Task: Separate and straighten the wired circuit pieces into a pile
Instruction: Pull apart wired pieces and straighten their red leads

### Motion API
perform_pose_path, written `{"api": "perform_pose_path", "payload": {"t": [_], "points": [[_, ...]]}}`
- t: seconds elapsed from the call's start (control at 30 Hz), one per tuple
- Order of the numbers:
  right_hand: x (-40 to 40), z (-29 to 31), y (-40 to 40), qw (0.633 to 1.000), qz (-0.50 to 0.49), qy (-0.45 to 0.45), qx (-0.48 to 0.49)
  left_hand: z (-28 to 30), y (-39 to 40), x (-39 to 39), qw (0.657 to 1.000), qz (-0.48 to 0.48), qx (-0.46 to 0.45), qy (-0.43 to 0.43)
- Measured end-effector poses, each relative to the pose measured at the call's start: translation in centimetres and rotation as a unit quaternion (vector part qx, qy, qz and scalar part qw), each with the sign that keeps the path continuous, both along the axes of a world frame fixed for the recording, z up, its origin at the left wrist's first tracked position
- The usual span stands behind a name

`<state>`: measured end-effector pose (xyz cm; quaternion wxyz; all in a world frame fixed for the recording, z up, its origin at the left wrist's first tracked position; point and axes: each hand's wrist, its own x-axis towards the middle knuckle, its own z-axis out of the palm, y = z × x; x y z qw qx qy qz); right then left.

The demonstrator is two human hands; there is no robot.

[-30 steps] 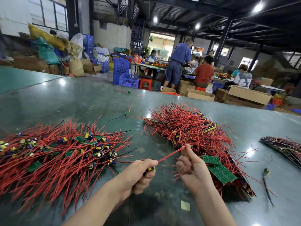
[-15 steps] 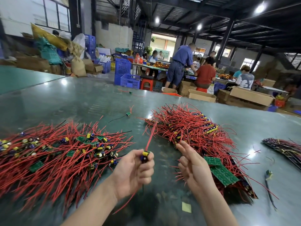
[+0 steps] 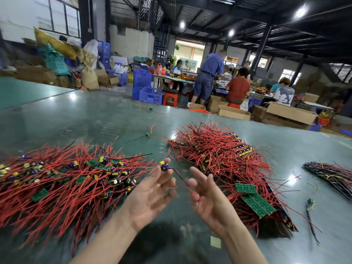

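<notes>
Two heaps of wired circuit pieces lie on the glossy green table [image 3: 95,119]. The left pile [image 3: 57,183] is spread flat, with red wires fanned out around small green boards. A denser tangle forms the right pile [image 3: 224,155]. My left hand [image 3: 150,195] is open with straight fingers, and one circuit piece [image 3: 163,166] with yellow and blue parts sits at its fingertips; I cannot tell whether they touch. That piece's dark wire trails toward my right hand [image 3: 207,199], which is also open and holds nothing.
Bare green boards [image 3: 257,203] lie on the right pile's near end. A dark wire bundle [image 3: 331,174] sits at the far right, with a loose piece [image 3: 310,203] near it. A stray piece [image 3: 148,133] lies beyond the piles. Several people work at tables behind.
My left hand gripped the piece while my right pulled its red wire straight, then let go. Now both hands are open and the piece is at the left fingertips by the left pile.
</notes>
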<state>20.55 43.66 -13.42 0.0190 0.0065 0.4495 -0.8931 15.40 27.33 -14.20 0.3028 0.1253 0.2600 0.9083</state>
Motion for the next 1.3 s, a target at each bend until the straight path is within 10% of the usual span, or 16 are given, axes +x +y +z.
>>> {"api": "perform_pose_path", "payload": {"t": [0.17,0.4,0.67,0.8,0.93,1.2,1.3], "points": [[-0.4,0.5,0.8,0.982,0.0,-0.001,-0.187,0.0,0.0,0.2,0.999,0.026,0.02,0.008],[-0.3,-0.6,-1.5,0.994,0.013,-0.004,0.105,-0.2,0.7,0.8,0.996,0.055,-0.007,0.066],[-0.2,-0.7,-1.4,0.986,-0.098,0.023,0.131,-0.3,1.7,1.9,0.927,0.123,-0.228,0.271],[0.1,-0.4,-1.0,0.981,-0.096,0.045,0.164,0.0,1.8,2.1,0.955,0.092,-0.223,0.173],[0.1,-0.2,-0.7,0.918,-0.152,0.09,0.355,0.7,1.6,2.0,0.969,-0.003,-0.229,0.092],[0.3,-0.1,-0.5,0.791,-0.213,0.149,0.554,0.1,1.9,2.4,0.874,0.013,-0.429,0.228],[0.3,0.0,-0.9,0.864,-0.2,0.133,0.443,0.8,1.2,1.9,0.858,0.032,-0.446,0.252]]}}
